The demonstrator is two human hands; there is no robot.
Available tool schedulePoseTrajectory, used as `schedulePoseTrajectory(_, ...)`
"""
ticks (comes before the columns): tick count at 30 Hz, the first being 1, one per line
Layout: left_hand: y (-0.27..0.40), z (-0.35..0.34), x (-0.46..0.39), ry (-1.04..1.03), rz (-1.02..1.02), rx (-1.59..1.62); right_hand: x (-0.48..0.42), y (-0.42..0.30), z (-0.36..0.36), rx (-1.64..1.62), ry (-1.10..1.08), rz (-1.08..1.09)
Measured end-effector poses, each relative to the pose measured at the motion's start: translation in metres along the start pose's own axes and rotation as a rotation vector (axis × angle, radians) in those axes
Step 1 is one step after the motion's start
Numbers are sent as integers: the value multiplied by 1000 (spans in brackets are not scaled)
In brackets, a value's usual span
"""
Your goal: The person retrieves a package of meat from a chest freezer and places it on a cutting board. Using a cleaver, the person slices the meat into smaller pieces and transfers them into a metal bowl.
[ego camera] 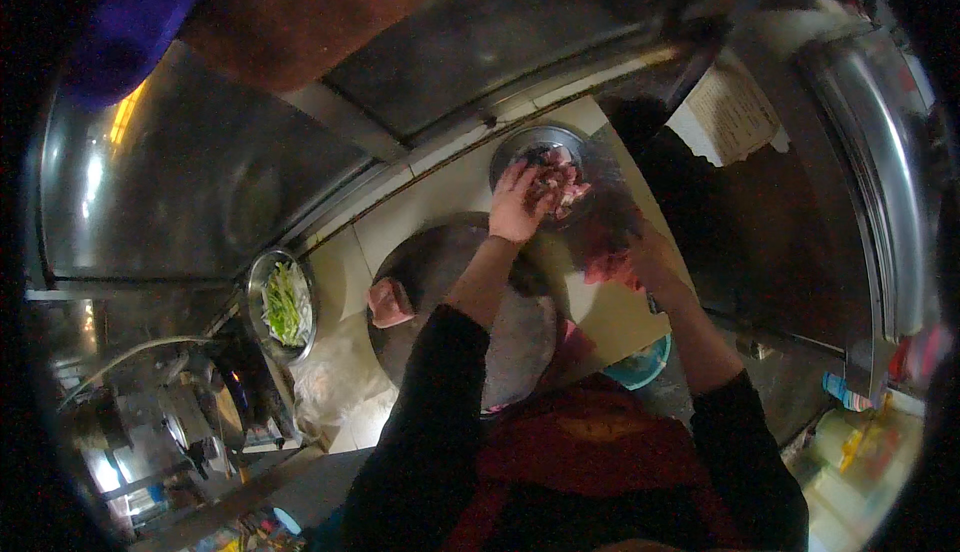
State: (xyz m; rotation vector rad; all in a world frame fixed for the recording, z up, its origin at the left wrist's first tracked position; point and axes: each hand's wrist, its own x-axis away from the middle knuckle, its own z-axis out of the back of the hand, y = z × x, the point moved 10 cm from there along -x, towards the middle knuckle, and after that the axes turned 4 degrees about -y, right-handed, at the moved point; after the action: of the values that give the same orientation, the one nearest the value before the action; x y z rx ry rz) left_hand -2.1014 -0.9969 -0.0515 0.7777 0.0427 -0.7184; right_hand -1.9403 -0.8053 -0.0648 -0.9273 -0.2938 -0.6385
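My left hand (517, 203) rests with bent fingers on chopped raw meat (559, 177) in a round metal bowl (510, 143); whether it grips a piece is unclear. To the right, my right hand (651, 255) is beside dark red material (611, 270), perhaps meat or a cloth, in shadow and blurred; its fingers are hard to make out. Below my left forearm lies a large round chopping board (465, 357), with a block of raw meat (390, 303) near its left edge.
A metal bowl of sliced green vegetables (285, 304) stands left of the board, near a clear plastic bag (334, 379). A teal bowl (645, 364) sits by the counter's near right edge. Metal panels (300, 177) line the far side. A paper with writing (731, 113) is at upper right.
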Motion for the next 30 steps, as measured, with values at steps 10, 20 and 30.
schedulePoseTrajectory(10, -104, 191, 188, 402, 686, -271, 85, -19, -92, 192, -262, 347)
schedulePoseTrajectory(20, -141, 209, 307, 350, 1007, 29, 135, -6, -182, 697, -453, 463)
schedulePoseTrajectory(30, -164, 182, 279, 287, 825, 146, 148, -19, -183, 663, -235, 595)
